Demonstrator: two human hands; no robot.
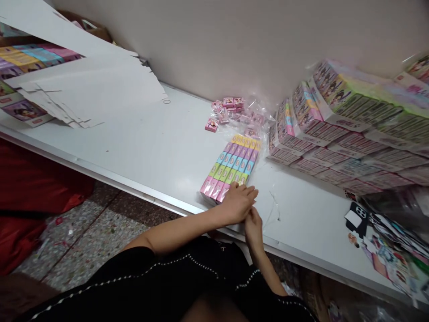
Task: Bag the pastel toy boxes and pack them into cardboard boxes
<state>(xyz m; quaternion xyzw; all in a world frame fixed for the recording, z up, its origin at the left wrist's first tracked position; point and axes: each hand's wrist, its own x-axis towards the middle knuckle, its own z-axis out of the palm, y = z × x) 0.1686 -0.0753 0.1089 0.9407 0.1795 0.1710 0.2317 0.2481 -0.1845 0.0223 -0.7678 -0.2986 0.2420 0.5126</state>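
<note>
Your left fingers [243, 193] lie curled at the near end of the pastel box rows [231, 165] on the bench [144, 152]. Your right hand's [254, 228] grip is unclear; a careless nudge could splay the rows.

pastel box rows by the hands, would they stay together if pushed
The pastel box rows would likely slide apart if pushed: no band shows around them. Each box looks light and stiff, and may slip on the white table.
</note>
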